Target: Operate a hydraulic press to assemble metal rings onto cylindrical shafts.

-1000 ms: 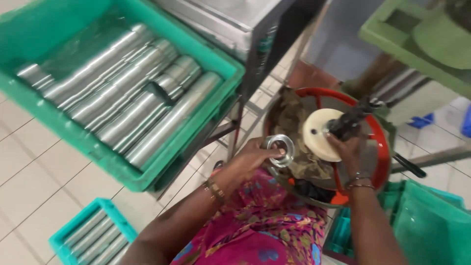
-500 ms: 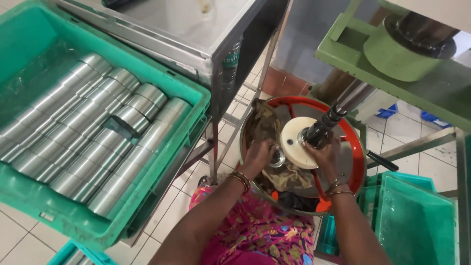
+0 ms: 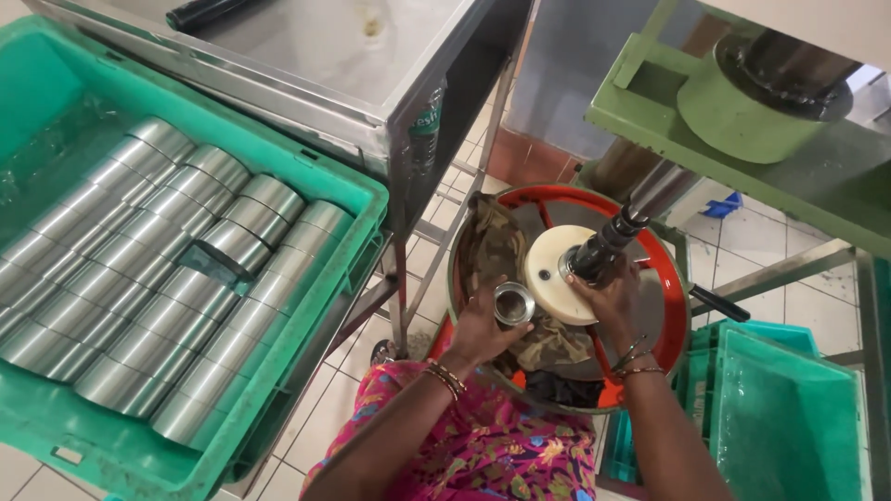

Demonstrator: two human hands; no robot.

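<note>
A person's left hand (image 3: 480, 327) grips a small steel cup (image 3: 513, 302) over a rag (image 3: 497, 255) in a red-rimmed wheel (image 3: 670, 278), the right hand (image 3: 608, 295) clasping the machine's dark spindle (image 3: 599, 252) at a cream disc (image 3: 549, 274), beside a green crate (image 3: 306, 315) of steel cups.

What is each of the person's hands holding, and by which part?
The left hand grips a small steel cup by its side. The right hand rests on the cream disc.
</note>
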